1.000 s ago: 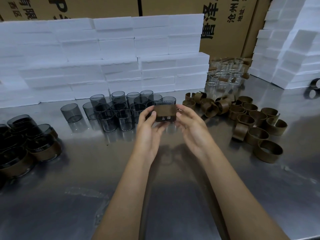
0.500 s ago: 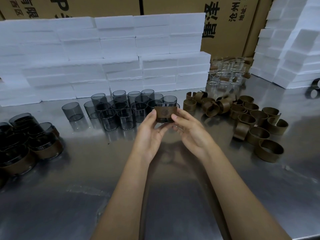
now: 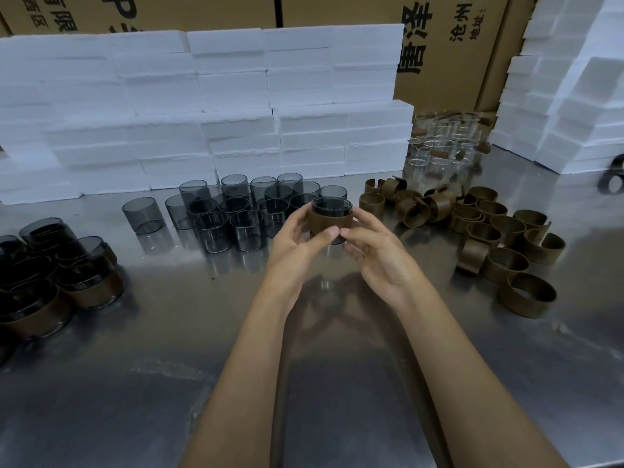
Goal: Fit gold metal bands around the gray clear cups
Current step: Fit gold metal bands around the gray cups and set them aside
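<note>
A steel tabletop [image 3: 337,383] fills the lower part of the view, and its near edge and both side edges are cut off by the frame. Along its far edge stands a wall of white foam blocks [image 3: 202,106], and a second stack of white foam blocks [image 3: 574,96] rises at the far right corner, cut off at the top and the right. Behind them are cardboard boxes [image 3: 449,35] with large black Chinese characters; only parts of the writing show, because the foam and the top of the frame hide the rest, so I cannot read it whole. At the left edge lies a group of finished cups with bands [image 3: 50,275], dark and partly cut off. Toward the far edge, left of the middle, stand the bare gray cups [image 3: 236,211], close together, with one apart on the left. On the right side is a pile of loose gold bands [image 3: 489,231], some upright and some on their side. Behind this pile are clear glass cups [image 3: 439,146], hard to make out. A dark object at the right edge is too cut off to tell. Above the middle of the tabletop the left hand [image 3: 297,244] and the right hand [image 3: 378,251] hold between them one gray cup [image 3: 332,206] with a gold band [image 3: 329,221] around it; the fingers of both hands curl round it and the thumbs press on the near side of the band.
</note>
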Demonstrator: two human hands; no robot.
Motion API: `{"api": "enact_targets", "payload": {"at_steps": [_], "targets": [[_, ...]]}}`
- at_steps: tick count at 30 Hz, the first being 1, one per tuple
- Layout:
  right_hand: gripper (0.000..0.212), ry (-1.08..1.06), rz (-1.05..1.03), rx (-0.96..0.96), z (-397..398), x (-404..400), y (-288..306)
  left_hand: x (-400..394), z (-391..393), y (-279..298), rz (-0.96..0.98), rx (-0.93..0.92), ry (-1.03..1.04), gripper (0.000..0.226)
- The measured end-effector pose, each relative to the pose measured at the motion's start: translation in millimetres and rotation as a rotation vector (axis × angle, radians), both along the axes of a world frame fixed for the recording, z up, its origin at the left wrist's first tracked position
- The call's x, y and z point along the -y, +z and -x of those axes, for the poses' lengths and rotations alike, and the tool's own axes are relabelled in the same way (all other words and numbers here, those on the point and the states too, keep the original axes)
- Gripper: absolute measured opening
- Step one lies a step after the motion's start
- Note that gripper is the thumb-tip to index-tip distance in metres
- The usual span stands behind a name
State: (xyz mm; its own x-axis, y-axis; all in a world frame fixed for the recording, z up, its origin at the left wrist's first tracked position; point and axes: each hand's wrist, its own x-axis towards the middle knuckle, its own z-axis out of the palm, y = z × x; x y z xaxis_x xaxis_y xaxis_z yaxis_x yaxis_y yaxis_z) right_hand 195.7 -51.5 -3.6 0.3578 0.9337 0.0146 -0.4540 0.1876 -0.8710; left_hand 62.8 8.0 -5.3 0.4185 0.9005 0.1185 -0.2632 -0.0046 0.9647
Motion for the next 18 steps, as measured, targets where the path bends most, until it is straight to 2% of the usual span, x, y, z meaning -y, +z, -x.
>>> {"api": "enact_targets", "payload": {"at_steps": [4, 7, 11, 14, 18], "targets": [[0.041, -0.023, 0.023, 0.092, 0, 0, 0, -2, 2, -1, -0.120, -0.129, 0.077, 0.064], [0.036, -0.027, 0.059, 0.167, 3, -2, -1, -2, 2, 1, -0.159, -0.192, 0.167, 0.061], [0.026, -0.067, 0.157, 0.269, 11, -5, -8, -9, 10, 2, -0.177, -0.345, 0.518, 0.062], [0.016, -0.110, 0.226, 0.281, 13, -7, -12, -20, 29, -3, -0.105, -0.512, 0.770, 0.064], [0.015, -0.166, 0.246, 0.236, 11, -9, -12, -30, 52, -7, 0.063, -0.498, 0.928, 0.066]]}}
